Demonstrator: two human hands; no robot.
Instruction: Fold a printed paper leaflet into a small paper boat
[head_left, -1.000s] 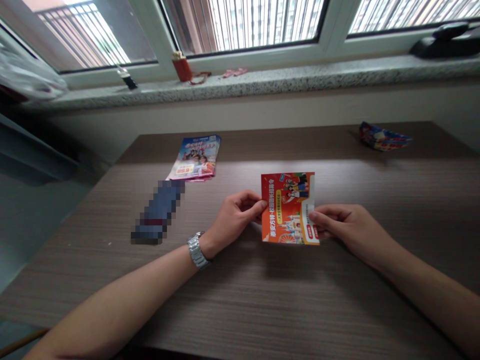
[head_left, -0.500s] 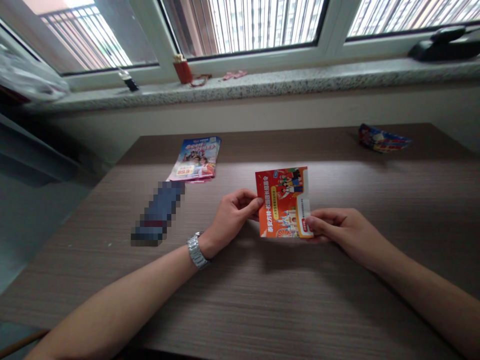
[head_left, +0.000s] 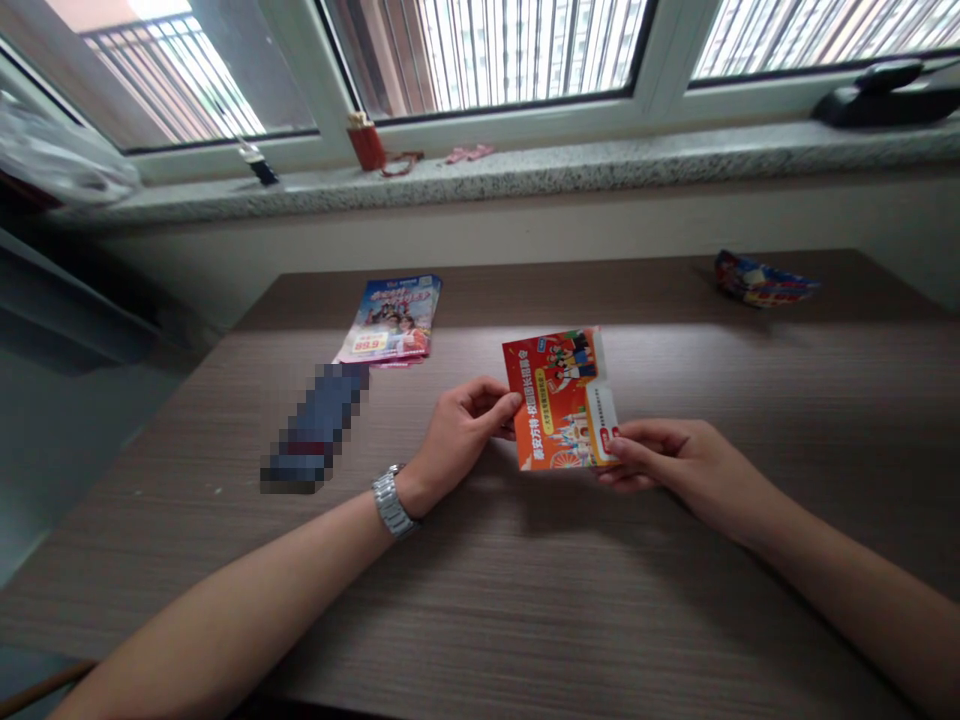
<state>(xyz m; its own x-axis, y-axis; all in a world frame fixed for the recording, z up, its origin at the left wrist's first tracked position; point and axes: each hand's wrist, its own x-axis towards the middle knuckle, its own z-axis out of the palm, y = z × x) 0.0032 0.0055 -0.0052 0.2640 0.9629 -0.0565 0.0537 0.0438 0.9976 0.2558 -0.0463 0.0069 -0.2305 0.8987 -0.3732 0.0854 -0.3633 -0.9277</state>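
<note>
An orange-red printed flyer (head_left: 559, 400) is held just above the table between both hands, its print turned sideways. My left hand (head_left: 472, 430), with a silver watch on the wrist, pinches the flyer's left edge between thumb and fingers. At the lower right corner, my right hand (head_left: 667, 455) grips it with the thumb on top and the fingers underneath. Left of the hands lies a pixelated dark, flat object (head_left: 319, 425). Just beyond that is a stack of blue and pink flyers (head_left: 397, 315).
A folded, colourful paper piece (head_left: 765, 280) rests at the back right of the wooden table (head_left: 480, 600). Behind it runs a stone windowsill (head_left: 600, 170) bearing a red lighter-like object (head_left: 366, 143), pink bits (head_left: 470, 153) and a black device (head_left: 885, 95).
The flyer has tilted slightly and its right side has shifted a little left, with my right hand moving along. My left hand has barely moved.
</note>
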